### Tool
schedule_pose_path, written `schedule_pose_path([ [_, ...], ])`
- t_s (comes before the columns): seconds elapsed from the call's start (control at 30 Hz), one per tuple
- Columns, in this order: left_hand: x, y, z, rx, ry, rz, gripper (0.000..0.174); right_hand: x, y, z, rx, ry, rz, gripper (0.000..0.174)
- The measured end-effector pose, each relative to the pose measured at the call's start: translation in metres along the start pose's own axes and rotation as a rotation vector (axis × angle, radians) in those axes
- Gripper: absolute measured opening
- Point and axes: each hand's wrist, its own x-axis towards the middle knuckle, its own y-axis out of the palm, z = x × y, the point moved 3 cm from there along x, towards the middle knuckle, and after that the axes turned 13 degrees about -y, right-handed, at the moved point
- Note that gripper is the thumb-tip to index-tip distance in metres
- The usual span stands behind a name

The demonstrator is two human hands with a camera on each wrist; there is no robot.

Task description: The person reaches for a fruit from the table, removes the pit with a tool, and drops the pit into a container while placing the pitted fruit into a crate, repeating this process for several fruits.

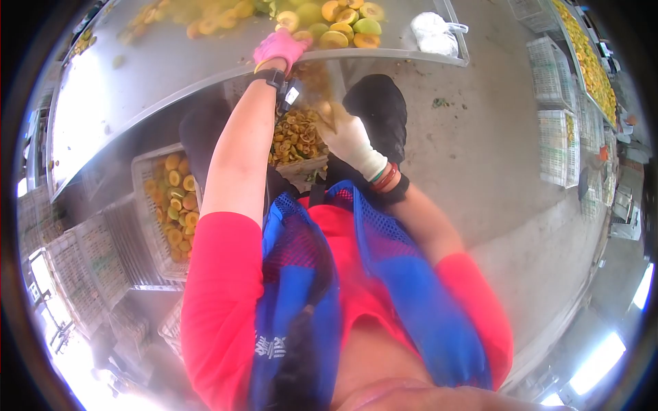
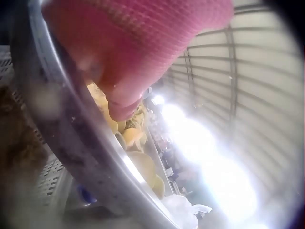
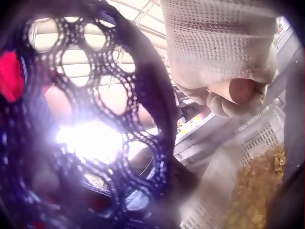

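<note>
Fruit halves (image 1: 334,39) crowd the tabletop (image 1: 205,58) beside my left fingers (image 2: 125,111), likely for quick reach; those fingers' opening and hold, I can't tell. My right fingers (image 3: 221,107) curl round a handle (image 3: 241,90), presumably for control.

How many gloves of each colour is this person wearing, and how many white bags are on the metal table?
Pink glove, on the left hand: 1
White glove, on the right hand: 1
White bag, on the metal table: 1
Total: 3
</note>
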Motion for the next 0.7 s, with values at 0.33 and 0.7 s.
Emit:
schedule_pose_path([
  [0.33,-0.065,-0.026,0.023,-0.864,0.280,0.226,0.054,0.012,-0.026,0.020,0.135,0.092,-0.055,0.024],
  [0.7,-0.169,-0.031,0.031,-1.417,0.502,0.552,0.045,0.028,-0.028,0.052,-0.015,-0.370,-0.088,0.022],
])
